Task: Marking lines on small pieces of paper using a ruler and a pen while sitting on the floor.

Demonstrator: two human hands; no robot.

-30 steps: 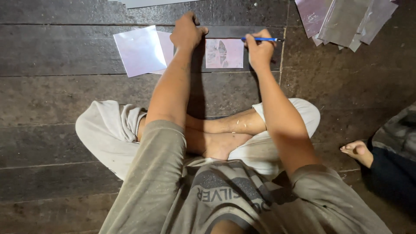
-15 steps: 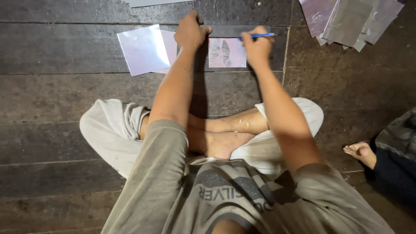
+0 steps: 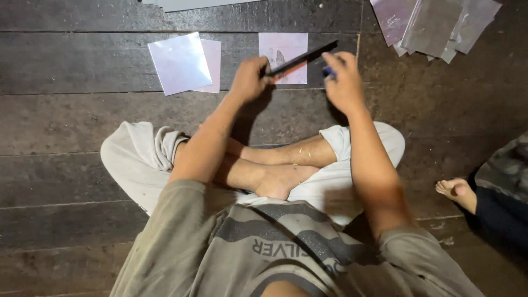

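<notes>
I sit cross-legged on a dark plank floor point(image 3: 82, 110). My left hand point(image 3: 250, 77) grips one end of a long dark ruler-like strip point(image 3: 308, 55), which slants up to the right above a small pale paper square point(image 3: 283, 47). My right hand point(image 3: 344, 82) is closed around a blue pen point(image 3: 328, 71), just right of that paper, with the strip's far end passing above its fingers. Both hands hover over the floor in front of my knees.
Two pale paper squares point(image 3: 179, 63) overlap on the floor to the left. A stack of silvery sheets point(image 3: 434, 25) lies at the top right, and more sheets point(image 3: 192, 4) at the top edge. Another person's bare foot point(image 3: 455, 190) and dark clothing are at the right.
My left hand has left the floor beside the paper and now holds the dark strip raised. My right hand with the pen has drawn back off the paper.
</notes>
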